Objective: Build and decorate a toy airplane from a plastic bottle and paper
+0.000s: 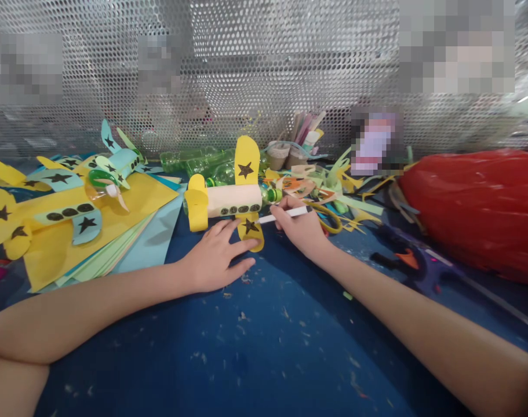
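Observation:
A toy airplane (220, 196) made from a green plastic bottle wrapped in cream paper lies on the blue table. Its wings and tail are yellow paper, with a black star on each wing and black oval windows along the body. My right hand (299, 227) pinches a white marker (285, 215), its tip at the star on the near wing (251, 233). Resting beside the body, my left hand (218, 255) has its fingers spread and lies against that wing's edge. Nothing is gripped in it.
Finished paper planes (68, 208) stand at left on colored paper sheets (159, 243). Green bottles (215, 165), cups of sticks (285, 153), paper scraps (333, 179) and yellow-handled scissors (331, 219) lie behind. At right are a purple glue gun (433, 263) and a red bundle (476, 208).

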The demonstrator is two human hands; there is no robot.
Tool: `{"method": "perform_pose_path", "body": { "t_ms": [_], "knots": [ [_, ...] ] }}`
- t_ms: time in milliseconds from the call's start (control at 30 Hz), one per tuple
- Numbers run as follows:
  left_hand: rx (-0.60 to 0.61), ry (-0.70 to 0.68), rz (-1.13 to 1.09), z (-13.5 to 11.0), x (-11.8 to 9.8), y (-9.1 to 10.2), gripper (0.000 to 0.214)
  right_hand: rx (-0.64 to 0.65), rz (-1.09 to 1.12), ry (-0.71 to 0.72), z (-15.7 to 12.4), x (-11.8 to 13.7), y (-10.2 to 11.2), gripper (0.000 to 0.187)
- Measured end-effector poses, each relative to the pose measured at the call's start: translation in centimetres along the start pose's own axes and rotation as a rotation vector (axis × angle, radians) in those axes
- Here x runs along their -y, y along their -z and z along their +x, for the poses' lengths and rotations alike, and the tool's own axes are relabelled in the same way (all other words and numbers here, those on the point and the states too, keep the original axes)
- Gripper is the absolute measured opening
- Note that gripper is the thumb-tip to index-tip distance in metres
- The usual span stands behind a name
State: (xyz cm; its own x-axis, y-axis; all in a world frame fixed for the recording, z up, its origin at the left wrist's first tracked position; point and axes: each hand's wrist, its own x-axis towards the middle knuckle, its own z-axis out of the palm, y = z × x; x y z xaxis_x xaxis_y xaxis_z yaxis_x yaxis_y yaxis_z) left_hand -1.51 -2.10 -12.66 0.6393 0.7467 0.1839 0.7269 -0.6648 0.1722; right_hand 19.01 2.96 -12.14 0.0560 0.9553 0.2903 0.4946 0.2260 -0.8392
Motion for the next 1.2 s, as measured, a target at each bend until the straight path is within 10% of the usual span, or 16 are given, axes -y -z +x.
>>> {"method": "perform_pose_path", "body": {
  "t_ms": [1200],
  "knots": [
    [-0.073, 0.002, -0.071, -0.09, 0.14, -0.11, 0.052, -0.161, 0.318, 0.143, -0.17, -0.07, -0.03, 0.024]
  ]
}}
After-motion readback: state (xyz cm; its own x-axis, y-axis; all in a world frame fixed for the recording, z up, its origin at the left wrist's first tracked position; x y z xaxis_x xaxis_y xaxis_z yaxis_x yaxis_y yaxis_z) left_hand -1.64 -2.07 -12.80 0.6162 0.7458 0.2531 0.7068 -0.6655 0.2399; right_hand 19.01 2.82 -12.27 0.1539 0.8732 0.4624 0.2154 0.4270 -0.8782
